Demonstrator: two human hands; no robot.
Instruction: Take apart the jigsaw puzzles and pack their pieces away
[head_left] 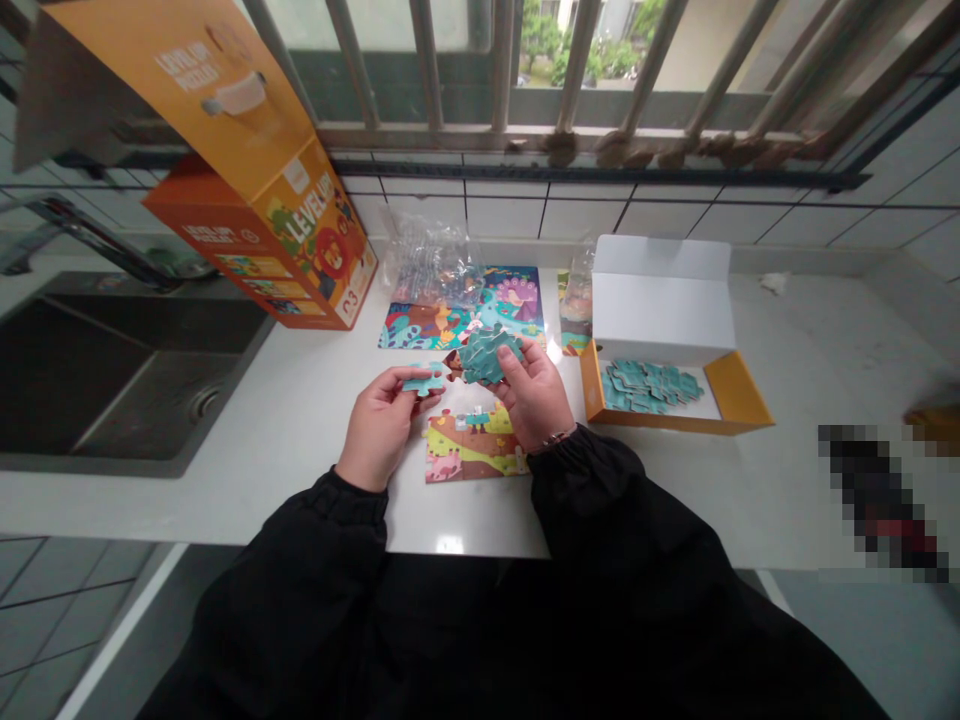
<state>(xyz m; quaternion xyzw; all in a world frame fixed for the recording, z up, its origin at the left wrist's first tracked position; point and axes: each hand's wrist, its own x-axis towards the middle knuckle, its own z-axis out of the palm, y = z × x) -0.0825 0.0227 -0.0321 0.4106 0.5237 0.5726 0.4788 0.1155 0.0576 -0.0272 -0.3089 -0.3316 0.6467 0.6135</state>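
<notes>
My left hand pinches a single teal-backed puzzle piece between thumb and fingers. A thick bunch of puzzle pieces, teal backs showing, is gripped in my right hand, with the thumb on top. Both hands hover over a partly joined puzzle with a farm-like scene and a pink pig. My right hand and sleeve cover its right side. Behind the hands lies a colourful picture sheet. To the right, an open yellow box holds more teal-backed pieces.
A tall orange puzzle box with its lid raised stands at the back left, beside a dark sink and tap. Clear plastic wrapping rests on the sheet. Window bars rise behind the white counter.
</notes>
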